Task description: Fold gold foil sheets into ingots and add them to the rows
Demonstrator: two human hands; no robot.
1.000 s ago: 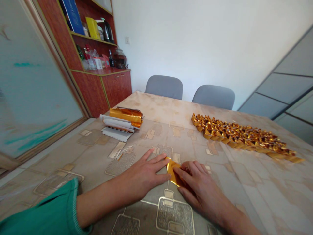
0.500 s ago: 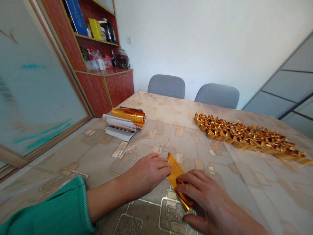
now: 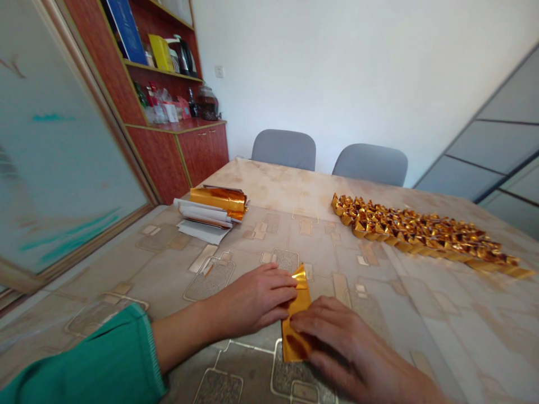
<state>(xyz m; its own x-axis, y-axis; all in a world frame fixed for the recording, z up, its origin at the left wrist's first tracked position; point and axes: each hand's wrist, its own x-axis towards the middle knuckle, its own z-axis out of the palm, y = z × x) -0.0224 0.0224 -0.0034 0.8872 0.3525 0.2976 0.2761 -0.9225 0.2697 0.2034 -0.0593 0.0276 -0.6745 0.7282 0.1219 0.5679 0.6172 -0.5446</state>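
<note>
A folded strip of gold foil paper (image 3: pixel 298 303) lies on the patterned tablecloth (image 3: pixel 252 370) near the front, its far end coming to a slanted point. My left hand (image 3: pixel 256 297) is closed on its left edge, fingers pressed together over the upper part. From the right, my right hand (image 3: pixel 341 342) is closed on the lower part, with the fingers on top and the thumb by the near right corner. The fingers partly hide the paper's middle.
Stacked gold and white paper sheets (image 3: pixel 206 210) lie at the table's left. Rows of folded gold pieces (image 3: pixel 421 230) stretch across the right side. Two grey chairs (image 3: pixel 284 148) stand behind the table, and a red-brown cabinet (image 3: pixel 181 151) is at the back left.
The gold strip has turned from a diagonal to nearly upright in view, its near end swinging left. My right hand has shifted left with it, while my left hand has barely moved.
</note>
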